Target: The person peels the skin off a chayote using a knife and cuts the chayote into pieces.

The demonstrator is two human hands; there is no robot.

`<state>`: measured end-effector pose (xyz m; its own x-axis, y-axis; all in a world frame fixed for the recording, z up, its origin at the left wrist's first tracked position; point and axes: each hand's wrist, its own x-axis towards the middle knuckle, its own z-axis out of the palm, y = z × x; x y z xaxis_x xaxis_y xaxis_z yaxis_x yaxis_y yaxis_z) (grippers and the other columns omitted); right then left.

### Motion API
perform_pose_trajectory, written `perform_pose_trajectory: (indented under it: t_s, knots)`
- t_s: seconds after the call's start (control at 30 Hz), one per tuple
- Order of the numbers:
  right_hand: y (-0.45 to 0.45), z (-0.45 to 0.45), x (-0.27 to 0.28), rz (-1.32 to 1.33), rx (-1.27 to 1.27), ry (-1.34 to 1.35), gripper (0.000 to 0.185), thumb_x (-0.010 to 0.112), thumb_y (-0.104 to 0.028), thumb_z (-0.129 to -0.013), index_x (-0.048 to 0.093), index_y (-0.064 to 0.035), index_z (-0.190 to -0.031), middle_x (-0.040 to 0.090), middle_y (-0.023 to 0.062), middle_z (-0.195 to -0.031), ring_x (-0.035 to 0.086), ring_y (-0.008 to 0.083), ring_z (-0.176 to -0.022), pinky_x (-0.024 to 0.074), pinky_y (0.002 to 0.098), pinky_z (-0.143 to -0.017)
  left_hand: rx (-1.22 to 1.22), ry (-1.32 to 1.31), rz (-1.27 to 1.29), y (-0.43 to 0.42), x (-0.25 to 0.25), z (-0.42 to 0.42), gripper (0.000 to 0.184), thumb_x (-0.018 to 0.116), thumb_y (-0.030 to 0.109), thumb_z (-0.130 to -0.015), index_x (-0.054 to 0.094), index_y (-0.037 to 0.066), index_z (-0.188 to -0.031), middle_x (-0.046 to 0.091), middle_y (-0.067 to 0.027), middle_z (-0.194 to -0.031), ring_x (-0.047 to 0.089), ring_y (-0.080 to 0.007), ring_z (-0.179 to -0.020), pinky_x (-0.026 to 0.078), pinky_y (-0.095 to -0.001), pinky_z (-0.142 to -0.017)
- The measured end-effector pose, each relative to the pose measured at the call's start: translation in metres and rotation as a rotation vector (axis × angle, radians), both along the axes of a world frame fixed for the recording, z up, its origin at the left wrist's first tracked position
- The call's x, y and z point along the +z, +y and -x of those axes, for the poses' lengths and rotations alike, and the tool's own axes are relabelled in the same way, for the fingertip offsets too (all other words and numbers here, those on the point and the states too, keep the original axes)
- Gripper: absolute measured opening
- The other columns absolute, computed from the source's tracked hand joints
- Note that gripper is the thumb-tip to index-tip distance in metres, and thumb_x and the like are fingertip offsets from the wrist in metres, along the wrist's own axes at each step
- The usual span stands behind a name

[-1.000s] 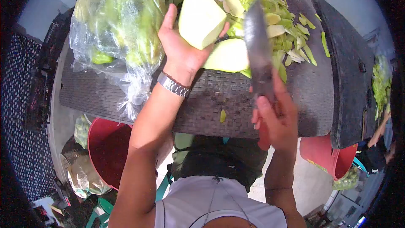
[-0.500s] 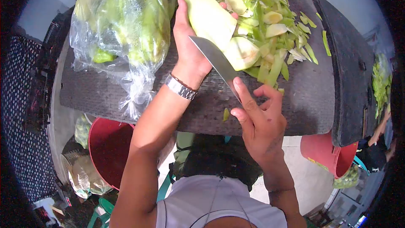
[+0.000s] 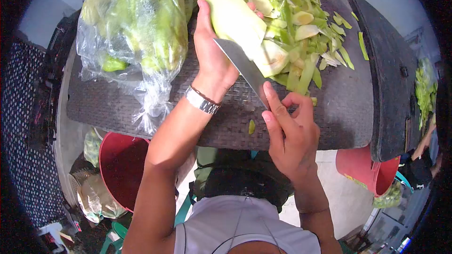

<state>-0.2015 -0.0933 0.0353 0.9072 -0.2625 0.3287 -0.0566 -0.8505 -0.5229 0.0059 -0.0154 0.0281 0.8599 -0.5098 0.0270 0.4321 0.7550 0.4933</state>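
My left hand (image 3: pixel 210 51), with a metal watch on the wrist, is closed around a large peeled pale-green fruit (image 3: pixel 233 16), whose exact kind I cannot tell. My right hand (image 3: pixel 294 131) grips a kitchen knife (image 3: pixel 245 70), forefinger stretched along the blade; the handle is hidden in the palm. The blade slants up and left, its tip near my left palm and the fruit's lower side. A pale cut piece (image 3: pixel 270 59) with a brownish centre lies against the fruit's lower end. Behind it spreads a heap of green peelings (image 3: pixel 301 33).
A clear plastic bag of green produce (image 3: pixel 136 23) stands on the left of the dark woven tabletop (image 3: pixel 226 127). Below the edge are a red bucket (image 3: pixel 122 169) at left and another red bucket (image 3: pixel 372 169) at right. A dark chair back (image 3: pixel 386 75) borders the right side.
The fruit has turned slightly in my left hand and sits a little lower at its right side. The knife and my right hand have shifted very slightly. Both grips are unchanged.
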Motion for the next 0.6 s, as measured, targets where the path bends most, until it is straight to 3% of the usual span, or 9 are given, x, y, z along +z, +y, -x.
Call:
perform_pose_trajectory:
  t_s: [0.13,0.23,0.33,0.6]
  knots:
    - [-0.004,-0.002,-0.002,-0.034,0.007,-0.007,0.045,0.067,-0.026,-0.097,0.064,-0.0218,-0.142,0.054,0.0126,-0.104,0.064,0.0284,-0.079,0.0548,0.0393,-0.066,0.025,-0.024,-0.028,-0.003,0.001,0.003,0.074,0.038,0.066,-0.103,0.051,0.001,-0.137,0.066,-0.0239,-0.124,0.065,-0.0404,-0.116,0.053,-0.0483,-0.102]
    - [-0.001,-0.007,-0.003,-0.020,-0.029,-0.060,0.041,0.066,-0.019,-0.098,0.067,-0.0181,-0.138,0.054,0.0090,-0.101,0.055,0.0212,-0.070,0.0494,0.0348,-0.064,0.063,-0.051,-0.081,-0.006,-0.002,0.007,0.075,0.036,0.066,-0.104,0.051,0.001,-0.136,0.066,-0.0230,-0.122,0.065,-0.0396,-0.115,0.054,-0.0473,-0.100]
    - [-0.002,-0.012,-0.008,-0.028,-0.038,-0.062,0.044,0.067,-0.027,-0.097,0.064,-0.0230,-0.141,0.054,0.0124,-0.103,0.064,0.0289,-0.082,0.0548,0.0406,-0.068,0.105,-0.037,-0.092,-0.010,-0.002,0.011,0.074,0.035,0.066,-0.104,0.052,0.000,-0.134,0.067,-0.0222,-0.121,0.066,-0.0388,-0.112,0.054,-0.0462,-0.097]
    - [-0.001,-0.025,-0.016,-0.052,-0.104,-0.096,0.046,0.067,-0.028,-0.097,0.063,-0.0242,-0.142,0.054,0.0132,-0.104,0.064,0.0305,-0.081,0.0548,0.0414,-0.067,0.194,-0.081,-0.126,-0.019,-0.007,0.029,0.071,0.038,0.066,-0.104,0.053,0.001,-0.130,0.068,-0.0195,-0.112,0.069,-0.0356,-0.099,0.056,-0.0442,-0.089]
